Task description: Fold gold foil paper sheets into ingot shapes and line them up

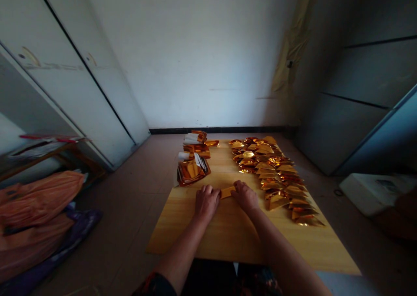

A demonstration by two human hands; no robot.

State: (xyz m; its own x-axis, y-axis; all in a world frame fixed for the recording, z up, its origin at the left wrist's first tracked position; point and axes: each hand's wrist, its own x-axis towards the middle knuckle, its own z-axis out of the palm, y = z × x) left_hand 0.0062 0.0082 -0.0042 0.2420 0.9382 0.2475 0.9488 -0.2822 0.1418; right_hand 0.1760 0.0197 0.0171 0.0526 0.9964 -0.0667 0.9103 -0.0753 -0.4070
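A small folded piece of gold foil paper lies low over the wooden table, stretched between my two hands. My left hand closes its fingers on the piece's left end. On the other end, my right hand grips with bent fingers; the fingertips are partly hidden. Beyond my left hand sits a stack of gold foil sheets, some showing white backs. To the right of my right hand, rows of folded gold foil pieces overlap along the table's right side.
The wooden table stands before a white wall. Pale cabinets rise at the left, above orange bags on the floor. A grey refrigerator-like cabinet and a white box are at the right.
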